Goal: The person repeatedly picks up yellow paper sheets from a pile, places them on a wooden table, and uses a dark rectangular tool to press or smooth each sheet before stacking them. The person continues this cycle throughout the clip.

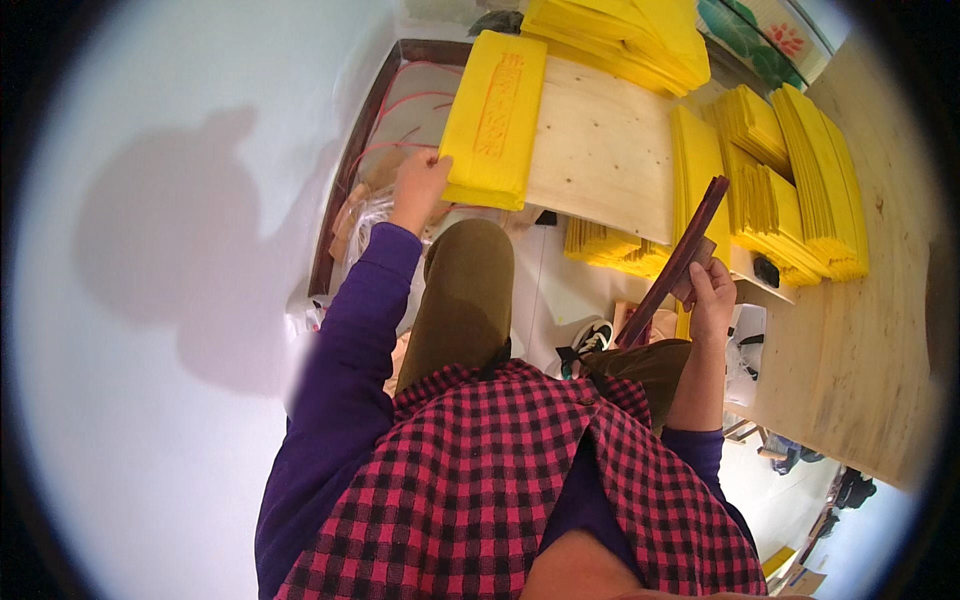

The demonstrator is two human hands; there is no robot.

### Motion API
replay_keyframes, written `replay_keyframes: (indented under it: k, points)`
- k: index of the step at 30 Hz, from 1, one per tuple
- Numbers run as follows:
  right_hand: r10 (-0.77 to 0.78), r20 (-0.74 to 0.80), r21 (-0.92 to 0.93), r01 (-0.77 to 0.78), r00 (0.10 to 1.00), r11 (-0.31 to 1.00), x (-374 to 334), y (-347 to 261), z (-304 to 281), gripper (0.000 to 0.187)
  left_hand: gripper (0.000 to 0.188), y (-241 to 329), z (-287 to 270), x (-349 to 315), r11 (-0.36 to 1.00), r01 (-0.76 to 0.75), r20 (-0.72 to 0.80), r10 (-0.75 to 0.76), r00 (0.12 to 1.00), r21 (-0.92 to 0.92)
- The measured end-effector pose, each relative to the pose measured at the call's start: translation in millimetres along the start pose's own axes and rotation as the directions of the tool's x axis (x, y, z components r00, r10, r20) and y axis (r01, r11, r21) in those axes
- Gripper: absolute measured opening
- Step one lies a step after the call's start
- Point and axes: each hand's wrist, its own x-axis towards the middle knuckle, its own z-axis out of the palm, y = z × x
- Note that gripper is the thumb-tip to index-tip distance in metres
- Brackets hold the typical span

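Note:
At the near left corner of a yellow paper stack [490, 130], my left hand [422, 185] has its fingers closed on the edge. How many sheets it pinches cannot be made out. A red framed imprint runs lengthwise down the top sheet. My right hand [712, 300], off to the right and apart from the stack, grips a long dark-red stamp [690, 235] by its brown wooden handle. The stamp is held tilted in the air, its upper end pointing away from me. Its printing face is not clearly visible.
The stack lies on a pale wooden board [600, 140]. More yellow paper piles [620, 40] stand at the back, and folded bundles [790, 190] crowd the right side. A wooden panel [850, 340] stands at far right. A dark-rimmed tray [345, 180] with red cord lies at left, beside the white wall [130, 430].

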Motion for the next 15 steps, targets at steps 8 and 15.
replay_keyframes:
  k: [8, 15]
  points:
    - [0.000, 0.003, 0.031, 0.000, 1.000, 1.000, -0.9, -0.7, -0.8, 0.012, 0.030, 6.0, -2.4, -9.2, 0.977, -0.057, -0.099, 0.078, 0.992, 0.205]
    - [0.011, -0.004, 0.028, -0.011, 1.000, 1.000, -0.5, -0.1, -2.3, 0.011, 0.047, 4.4, 5.5, -5.5, 0.970, -0.197, -0.189, 0.222, 0.957, 0.140]
